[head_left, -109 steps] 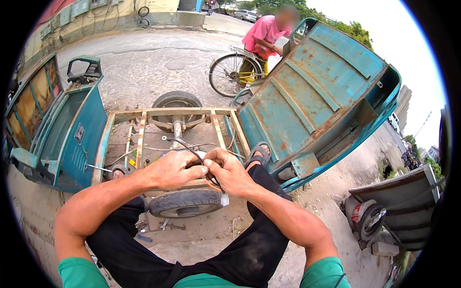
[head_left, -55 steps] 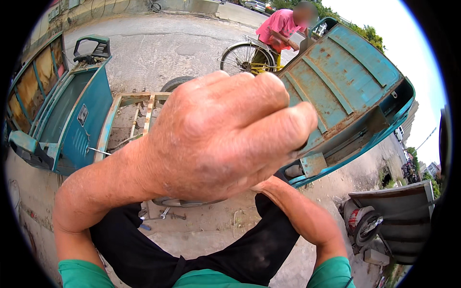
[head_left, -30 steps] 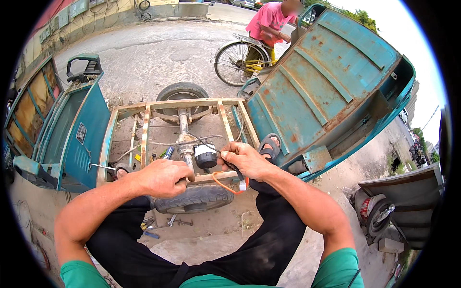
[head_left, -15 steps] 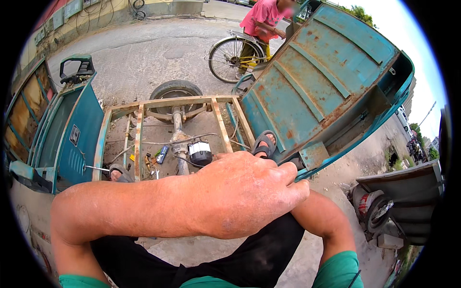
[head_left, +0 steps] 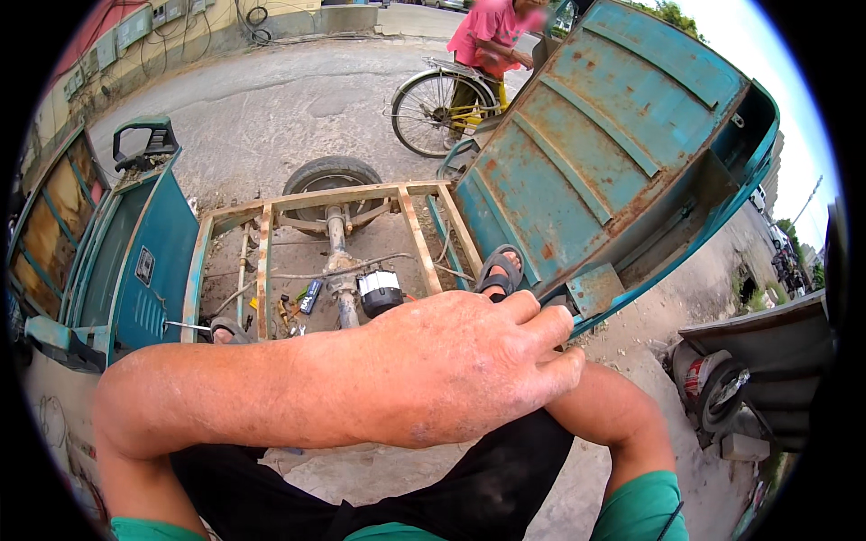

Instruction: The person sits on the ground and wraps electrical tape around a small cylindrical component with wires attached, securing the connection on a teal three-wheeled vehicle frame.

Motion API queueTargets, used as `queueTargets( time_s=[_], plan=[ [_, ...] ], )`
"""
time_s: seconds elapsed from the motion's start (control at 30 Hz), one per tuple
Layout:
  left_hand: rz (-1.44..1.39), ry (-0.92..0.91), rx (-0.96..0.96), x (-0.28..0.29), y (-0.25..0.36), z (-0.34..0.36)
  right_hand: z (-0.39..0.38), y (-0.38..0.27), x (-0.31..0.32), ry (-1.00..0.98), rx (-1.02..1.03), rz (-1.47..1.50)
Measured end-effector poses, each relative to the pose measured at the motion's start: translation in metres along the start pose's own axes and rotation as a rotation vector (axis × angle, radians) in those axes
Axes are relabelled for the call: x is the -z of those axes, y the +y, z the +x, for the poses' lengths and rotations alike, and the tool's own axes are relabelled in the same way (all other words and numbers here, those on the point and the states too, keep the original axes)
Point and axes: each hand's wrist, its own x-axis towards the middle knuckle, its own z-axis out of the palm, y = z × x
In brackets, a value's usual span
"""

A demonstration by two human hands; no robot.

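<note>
My left forearm crosses in front of me, and my left hand (head_left: 469, 361) lies over my right forearm (head_left: 609, 401). Its fingers are bent and slightly apart, with nothing visible in them. My right hand is hidden behind the left arm and hand. Beyond them is a rusty metal vehicle frame (head_left: 316, 197) with an axle (head_left: 337, 236) and a wheel (head_left: 336, 169) at its far side. A silver and black motor-like unit (head_left: 380, 291) sits beside the axle, just past my left hand.
A rusty teal cargo-bed panel (head_left: 595, 144) tilts up at right. Teal body panels (head_left: 155, 257) stand at left. Small tools and a blue box (head_left: 310, 296) lie on the ground inside the frame. A person in pink (head_left: 492, 36) stands by a bicycle (head_left: 442, 113); a loose tyre (head_left: 722, 397) lies at right.
My left hand's fingers have spread a little, while the arms stay crossed in nearly the same place. The view has shifted slightly.
</note>
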Motion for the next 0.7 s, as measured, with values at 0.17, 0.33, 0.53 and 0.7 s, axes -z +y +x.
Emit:
queueTargets(
  time_s=[0.17,0.33,0.53,0.7],
  plan=[
    [0.05,-0.166,0.05,0.003,0.005,-0.009,-0.001,0.001,0.0,-0.021,0.014,-0.03],
    [-0.047,-0.296,0.041,-0.016,0.003,-0.014,-0.007,-0.001,0.001,-0.02,0.022,-0.048],
    [-0.051,-0.45,0.107,-0.014,0.003,-0.012,-0.006,-0.001,-0.001,-0.041,0.044,-0.076],
    [-0.003,-0.128,0.068,0.003,0.001,0.027,-0.003,0.0,-0.005,-0.073,0.057,-0.084]
  ],
)
